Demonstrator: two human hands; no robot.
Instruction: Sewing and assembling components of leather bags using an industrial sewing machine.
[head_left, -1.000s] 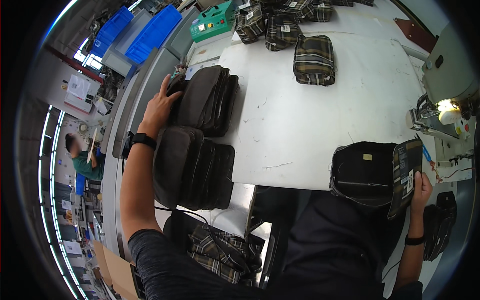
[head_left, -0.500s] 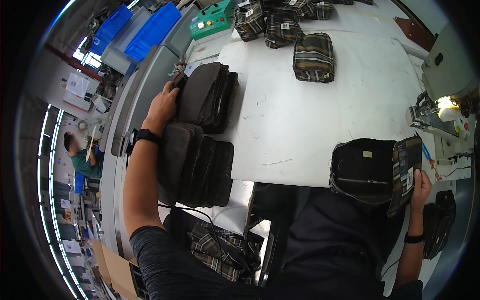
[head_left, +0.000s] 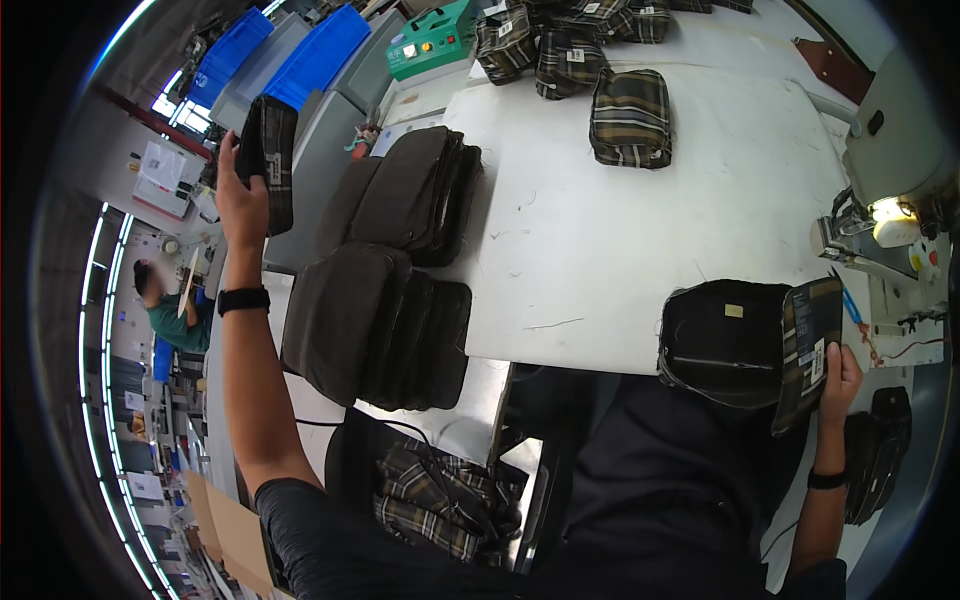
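My left hand [head_left: 243, 205] is raised at the far left, its fingers closed round the edge of a dark fabric pouch [head_left: 280, 165] with a pale label. Just to the right of it stand two stacks of dark brown fabric panels, a far stack [head_left: 410, 190] and a near stack [head_left: 335, 310]. On the right, my right hand [head_left: 840, 380] grips the plaid flap of an opened pouch [head_left: 725, 330]. The black lining of that pouch faces up, with a zipper and a small yellowish tag in it. It lies at the table's front edge, partly over my lap.
Several plaid pouches [head_left: 630, 115] sit at the back of the white table [head_left: 570, 240]. A sewing machine [head_left: 890, 190] with a lit lamp stands at the right. Beyond the stacks are a green box [head_left: 430, 42] and blue bins [head_left: 315, 55]. Plaid cloth [head_left: 440, 500] lies below the table.
My left hand has moved left and away from the stacks and now holds up the dark pouch. The stacked panels have spread leftward. My right hand and the opened pouch have barely moved.
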